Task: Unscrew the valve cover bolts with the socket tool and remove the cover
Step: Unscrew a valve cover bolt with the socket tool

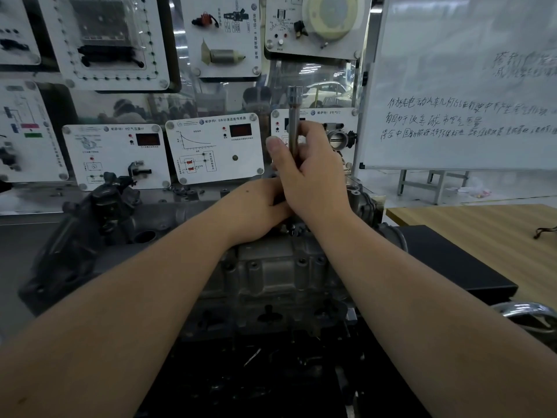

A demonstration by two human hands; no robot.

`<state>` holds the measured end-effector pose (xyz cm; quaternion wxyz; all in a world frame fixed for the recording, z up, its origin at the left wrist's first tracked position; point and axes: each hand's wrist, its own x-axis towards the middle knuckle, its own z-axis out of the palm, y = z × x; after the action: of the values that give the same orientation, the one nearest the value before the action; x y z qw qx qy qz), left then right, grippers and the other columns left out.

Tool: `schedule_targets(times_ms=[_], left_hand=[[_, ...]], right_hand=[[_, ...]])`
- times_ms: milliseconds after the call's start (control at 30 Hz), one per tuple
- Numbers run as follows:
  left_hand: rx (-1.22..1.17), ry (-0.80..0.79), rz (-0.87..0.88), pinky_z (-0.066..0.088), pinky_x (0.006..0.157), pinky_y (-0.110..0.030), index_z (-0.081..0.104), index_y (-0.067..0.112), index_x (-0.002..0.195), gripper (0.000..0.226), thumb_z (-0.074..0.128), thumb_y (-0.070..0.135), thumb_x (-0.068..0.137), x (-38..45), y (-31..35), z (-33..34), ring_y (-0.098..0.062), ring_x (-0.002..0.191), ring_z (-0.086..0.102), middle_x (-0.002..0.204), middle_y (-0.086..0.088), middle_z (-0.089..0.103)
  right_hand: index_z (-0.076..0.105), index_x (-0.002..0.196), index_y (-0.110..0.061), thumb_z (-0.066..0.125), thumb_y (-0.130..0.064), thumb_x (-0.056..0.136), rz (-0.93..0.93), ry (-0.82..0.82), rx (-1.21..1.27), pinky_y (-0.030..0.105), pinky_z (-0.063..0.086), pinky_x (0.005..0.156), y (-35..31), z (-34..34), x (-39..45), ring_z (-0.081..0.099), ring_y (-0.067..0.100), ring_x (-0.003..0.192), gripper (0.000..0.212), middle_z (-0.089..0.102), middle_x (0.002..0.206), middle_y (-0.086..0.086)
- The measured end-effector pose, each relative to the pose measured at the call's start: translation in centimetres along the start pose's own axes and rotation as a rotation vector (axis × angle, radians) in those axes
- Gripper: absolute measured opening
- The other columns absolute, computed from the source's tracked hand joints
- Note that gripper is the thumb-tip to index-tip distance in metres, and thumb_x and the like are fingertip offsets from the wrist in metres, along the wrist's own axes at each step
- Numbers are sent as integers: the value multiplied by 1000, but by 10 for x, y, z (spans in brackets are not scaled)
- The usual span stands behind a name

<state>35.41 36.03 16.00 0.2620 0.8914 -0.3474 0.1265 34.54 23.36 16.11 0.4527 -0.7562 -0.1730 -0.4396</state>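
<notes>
Back wall: glass partition (316,82) hung with white training panels (215,147), some with red digital displays, wiring diagrams and mounted car parts. Right: whiteboard (464,82) with handwritten Chinese text, on a metal-legged stand. Wooden table (494,233) lower right. Pale floor (497,188) beyond. Reflections of ceiling lights in the glass.

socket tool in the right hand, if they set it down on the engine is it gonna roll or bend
The socket tool looks like a round, smooth metal shaft, so it would probably roll if laid on the engine's uneven top. It seems rigid, unlikely to flex. Its shiny finish may be slippery, which could be why the right hand wraps it fully.
</notes>
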Motion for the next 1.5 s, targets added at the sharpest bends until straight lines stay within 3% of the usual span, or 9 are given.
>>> schedule_targets(times_ms=[100,233,500,600,733,1000,1167,1400,1500], left_hand=[[-12,-5,-7,41,65,-21,50,43,83,23,51,31,103,2,-1,3,2,74,59,83,16,62],[-41,-25,-33,44,70,-31,51,43,85,22,48,32,103,2,0,3,-4,77,59,86,13,63],[-40,10,3,39,58,-10,51,46,82,26,58,29,100,0,-1,-1,8,70,60,78,17,63],[-37,8,1,42,66,-24,52,44,86,21,57,30,101,1,-1,1,-2,75,61,84,13,65],[-46,-30,-14,49,74,-30,54,45,86,21,50,32,103,0,0,0,-6,81,62,91,11,67],[-43,15,13,41,62,-11,54,43,90,17,58,31,101,1,-4,2,4,77,62,86,14,66],[-83,-31,-12,53,83,-38,58,42,99,13,50,33,104,2,-4,3,-12,88,67,96,7,71],[-50,14,9,40,59,-10,52,43,84,22,57,29,100,1,-4,0,7,75,60,80,13,65],[-47,7,17,44,67,-19,54,42,91,17,56,30,101,2,-4,3,1,75,62,85,12,67]], right_hand=[[59,106,-12,53,-33,105,-23,42,-24,43,56,69,0,0,0,68,18,72,22,70,80,-1],[63,94,-6,45,-31,107,-6,30,14,34,52,66,1,1,0,63,8,67,33,66,76,-9],[58,113,-19,55,-37,103,-13,-1,0,37,55,69,-1,1,-1,68,11,72,21,70,76,-6],[60,110,-10,50,-31,106,-16,16,-9,46,57,73,-2,1,-1,68,16,75,23,68,80,-9],[62,101,-11,43,-27,109,16,31,5,42,56,73,-2,1,-1,65,11,71,26,66,77,-9],[56,116,-15,53,-34,105,-11,32,0,44,57,71,-2,0,0,69,15,74,22,71,83,-6],[58,99,-18,44,-28,108,-14,66,-6,37,56,68,-1,1,-1,66,13,72,19,65,81,-11],[54,108,-27,54,-38,103,-3,24,7,42,57,72,-1,1,0,69,10,75,13,72,80,-7],[55,117,-16,52,-34,105,-3,55,26,47,58,71,0,1,0,69,16,74,22,72,88,-4]])
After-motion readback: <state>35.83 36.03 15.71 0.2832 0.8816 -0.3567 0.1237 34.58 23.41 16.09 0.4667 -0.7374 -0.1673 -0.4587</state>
